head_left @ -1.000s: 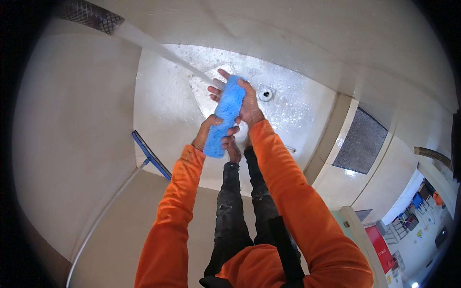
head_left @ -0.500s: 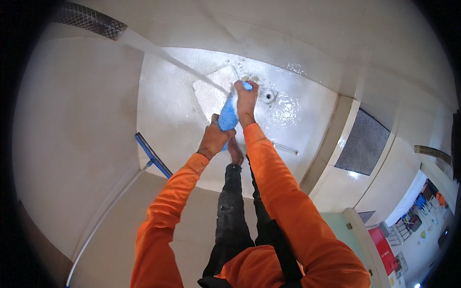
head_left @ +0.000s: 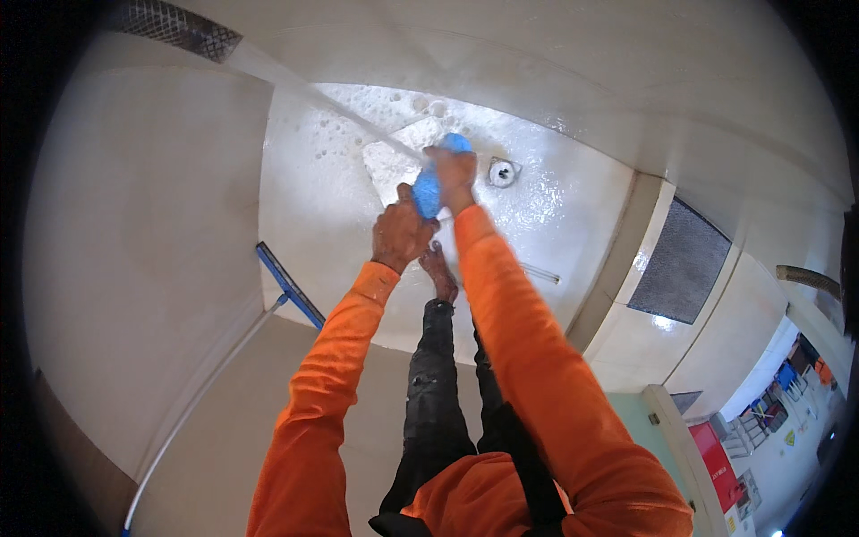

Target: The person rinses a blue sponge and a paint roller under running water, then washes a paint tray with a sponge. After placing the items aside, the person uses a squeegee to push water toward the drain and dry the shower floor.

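Note:
A blue cloth (head_left: pixel 427 192), bunched and wet-looking, stretches between my two hands above a wet white floor. My left hand (head_left: pixel 403 234) is closed round its lower part. Farther off, my right hand (head_left: pixel 455 174) grips the upper part, and a blue bulge sticks out past its fingers. A stream of water (head_left: pixel 344 115) falls from a mesh-covered hose (head_left: pixel 192 34) at the upper left and reaches the cloth beside my right hand. Below the hands lies a pale square slab (head_left: pixel 385 170) in foamy water. My bare foot (head_left: pixel 438 270) stands just under my left hand.
A round floor drain (head_left: pixel 502 173) sits right of my right hand. At left, a blue-headed squeegee (head_left: pixel 288 285) leans with its long pole along the wall. A grey mesh panel (head_left: pixel 678 261) and another hose (head_left: pixel 808 280) are at right. A thin bar (head_left: pixel 540 274) lies on the floor.
Both hands have shifted slightly, with the cloth bunched shorter between them and more of it bulging beyond my right hand. Foam and bubbles have spread over the floor near the slab.

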Motion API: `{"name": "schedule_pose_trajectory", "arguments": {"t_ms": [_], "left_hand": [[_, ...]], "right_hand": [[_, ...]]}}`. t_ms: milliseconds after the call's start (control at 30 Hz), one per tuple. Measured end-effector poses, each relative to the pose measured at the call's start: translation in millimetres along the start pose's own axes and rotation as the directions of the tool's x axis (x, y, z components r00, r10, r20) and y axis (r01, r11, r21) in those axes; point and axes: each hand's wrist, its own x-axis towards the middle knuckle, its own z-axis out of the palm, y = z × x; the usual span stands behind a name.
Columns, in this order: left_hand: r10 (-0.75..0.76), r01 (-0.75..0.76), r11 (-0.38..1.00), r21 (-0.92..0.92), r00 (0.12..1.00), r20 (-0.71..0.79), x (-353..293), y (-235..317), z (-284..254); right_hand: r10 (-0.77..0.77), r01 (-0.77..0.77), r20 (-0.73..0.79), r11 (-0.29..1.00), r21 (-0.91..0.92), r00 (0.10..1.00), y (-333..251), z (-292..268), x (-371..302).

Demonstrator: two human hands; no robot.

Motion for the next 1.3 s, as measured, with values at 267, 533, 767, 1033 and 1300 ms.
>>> {"name": "schedule_pose_trajectory", "arguments": {"t_ms": [267, 533, 767, 1033, 1300], "left_hand": [[-0.015, 0.267, 0.592, -0.76, 0.947, 0.321, 37.7, -18.6, -13.9], [-0.111, 0.14, 0.897, -0.42, 0.99, 0.092, 2.8, 22.5, 15.2], [-0.125, 0.14, 0.924, -0.357, 0.99, 0.064, 12.3, -27.3, 19.9], [-0.267, 0.271, 0.921, -0.281, 0.962, 0.053, -19.2, 3.6, 19.3], [-0.171, 0.152, 0.798, -0.583, 0.985, 0.022, -27.7, -23.2, 21.3]], "right_hand": [[0.08, -0.305, 0.553, 0.894, 0.329, 0.83, 22.8, -15.0, -52.3], [0.159, -0.162, 0.225, 0.987, -0.003, 0.961, -2.2, -29.2, 23.8], [0.299, -0.296, 0.399, 0.952, -0.071, 0.867, 21.2, -32.3, -95.2], [0.087, -0.085, 0.259, 0.996, -0.018, 0.962, 53.7, 3.1, -1.9], [0.105, -0.29, 0.556, 0.922, 0.257, 0.825, 15.5, 1.5, -39.7]]}}
